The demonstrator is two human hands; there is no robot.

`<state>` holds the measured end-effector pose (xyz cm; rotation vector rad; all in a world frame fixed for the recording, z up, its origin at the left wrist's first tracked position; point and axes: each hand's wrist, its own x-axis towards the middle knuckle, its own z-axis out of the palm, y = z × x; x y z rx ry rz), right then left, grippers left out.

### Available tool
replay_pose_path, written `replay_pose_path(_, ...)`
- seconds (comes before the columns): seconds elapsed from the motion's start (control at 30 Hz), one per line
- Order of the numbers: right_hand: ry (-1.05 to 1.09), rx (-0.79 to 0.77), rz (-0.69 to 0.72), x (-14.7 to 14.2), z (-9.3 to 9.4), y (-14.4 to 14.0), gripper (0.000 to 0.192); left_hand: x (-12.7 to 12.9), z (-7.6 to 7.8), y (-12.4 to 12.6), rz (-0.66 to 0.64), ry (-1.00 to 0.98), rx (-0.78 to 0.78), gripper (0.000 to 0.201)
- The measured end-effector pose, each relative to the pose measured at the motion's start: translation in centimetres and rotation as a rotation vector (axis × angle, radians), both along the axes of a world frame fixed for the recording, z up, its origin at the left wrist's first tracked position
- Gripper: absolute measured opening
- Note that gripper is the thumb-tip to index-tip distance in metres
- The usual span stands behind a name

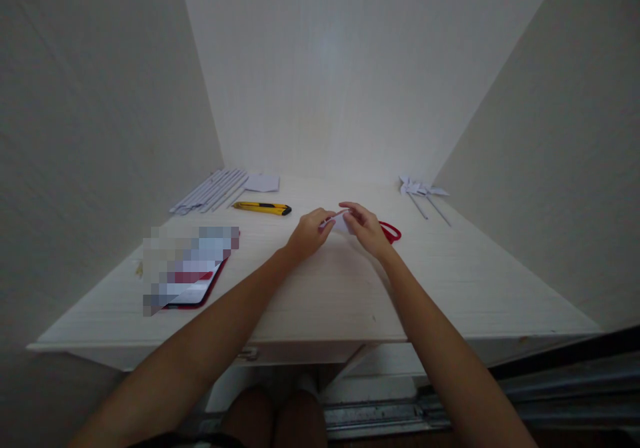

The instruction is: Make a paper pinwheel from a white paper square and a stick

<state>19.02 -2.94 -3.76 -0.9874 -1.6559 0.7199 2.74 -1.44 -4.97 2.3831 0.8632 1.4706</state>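
Centrally, your left hand (307,233) and right hand (365,227) meet over the white desk (320,288), both pinching one small piece of white paper (341,221) held just above the surface between them. Each hand is mostly closed, with fingertips drawn together on opposite edges of the sheet; this two-sided grip keeps the paper taut and steady, as suits folding or creasing, though the exact fold is too small to make out. Red-handled scissors (391,231) lie just behind your right hand, close enough to be picked up without reaching. A yellow utility knife (263,207) lies to the left of your hands, and beyond it a row of thin white sticks (210,191) and a spare sheet of white paper (261,183) rest near the back wall. At the far right, paper pinwheels (423,191) on sticks lie apart from the working area. A red-cased tablet (193,281) rests at the left, near the front edge of the desk.
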Motion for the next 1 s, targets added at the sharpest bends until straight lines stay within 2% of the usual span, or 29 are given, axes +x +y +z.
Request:
replay_pose_path(0.1, -0.043, 0.045, 0.014, -0.37, -0.13, -0.22, 0.031, 0.09, 0.22, -0.33, -0.046, -0.063, -0.064, 0.018)
replay_pose_path(0.27, 0.059, 0.047, 0.053, -0.34, 0.3, -0.51, 0.026, 0.17, 0.6, -0.69, -0.131, -0.185, -0.262, 0.016)
replay_pose_path(0.37, 0.066, 0.068, 0.038, -0.2, 0.46, -0.49, 0.02, 0.26, 0.47, -0.6, -0.174, -0.246, -0.363, 0.017)
replay_pose_path(0.53, 0.112, 0.041, 0.094, -0.26, 0.34, -0.35, 0.018, 0.33, 0.21, -0.27, -0.264, -0.363, -0.529, 0.022)
replay_pose_path(0.7, 0.125, 0.029, 0.083, -0.28, 0.15, -0.14, 0.02, 0.42, 0.22, -0.13, -0.35, -0.419, -0.546, 0.019)
replay_pose_path(0.87, 0.118, 0.003, 0.055, -0.23, 0.27, -0.19, 0.025, 0.41, 0.15, 0.08, -0.32, -0.461, -0.565, 0.024)
replay_pose_path(1.0, 0.167, -0.052, 0.109, -0.29, 0.37, -0.32, 0.027, 0.3, 0.28, 0.1, -0.292, -0.442, -0.571, 0.024)
